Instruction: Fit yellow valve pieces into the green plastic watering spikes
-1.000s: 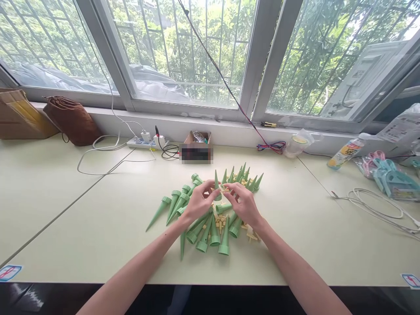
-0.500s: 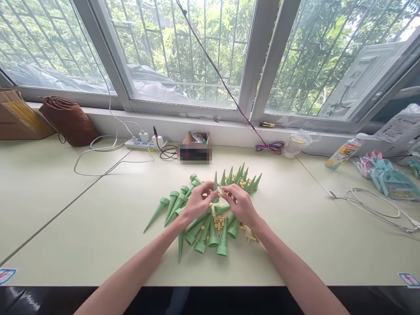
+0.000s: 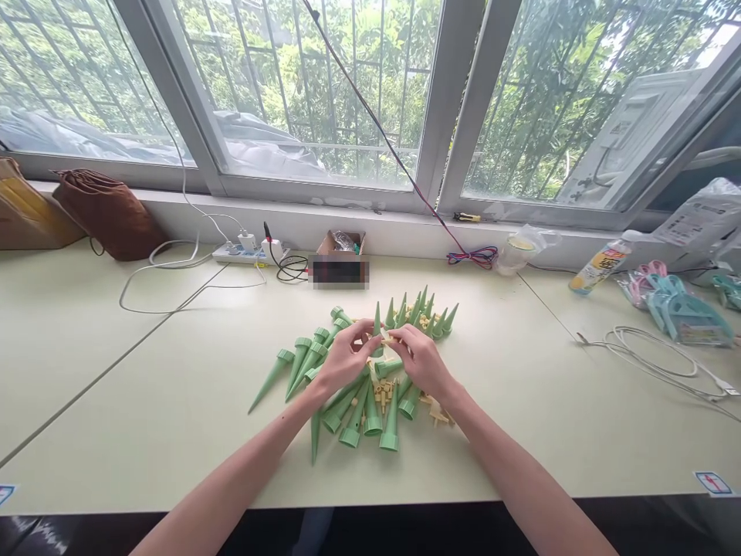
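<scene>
My left hand [image 3: 347,351] is closed around a green plastic spike [image 3: 377,318], held with its point up. Close beside it, my right hand [image 3: 422,355] pinches a small cream plastic piece [image 3: 387,340] against the spike's side; the fingers partly hide where they meet. Under and around both hands lie several green spikes [image 3: 390,421] with wide ribbed ends. Among them is a pile of small cream fittings [image 3: 384,392]. Behind my hands several more spikes [image 3: 438,323] stand point up. To the left, capped spikes [image 3: 272,378] lie in a slanting row.
At the back stand a small open box [image 3: 339,266], a power strip [image 3: 248,251] with cables and a brown drawstring bag [image 3: 109,216]. On the right are a spray can [image 3: 605,262], bagged teal clips [image 3: 688,309] and a coiled white cable [image 3: 654,355].
The view has shifted slightly, so the things on the table sit a little further left. Both hands keep the same hold, the right fingers still at the spike's side.
</scene>
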